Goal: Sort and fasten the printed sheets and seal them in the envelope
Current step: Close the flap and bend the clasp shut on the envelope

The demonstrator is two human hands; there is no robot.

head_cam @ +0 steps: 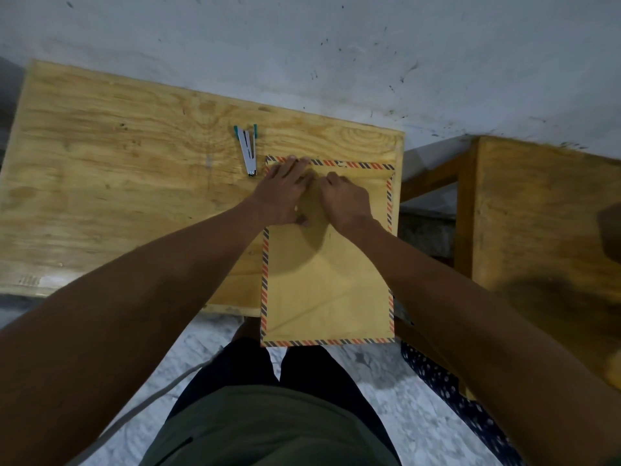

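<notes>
Envelope (327, 280): on the bench (134, 183), near end overhanging at 6 o'clock.
Left hand (285, 191): grip released, flat, pinning flap.
Right hand (346, 201): curled, creasing flap (likely sealing).
Stapler (248, 150): idle, 11 o'clock.

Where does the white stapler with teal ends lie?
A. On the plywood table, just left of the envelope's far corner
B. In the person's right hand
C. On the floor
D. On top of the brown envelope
A: the white stapler with teal ends lies on the bare plywood table, beside the far left corner of the brown striped-border envelope, with neither hand on it.
</notes>
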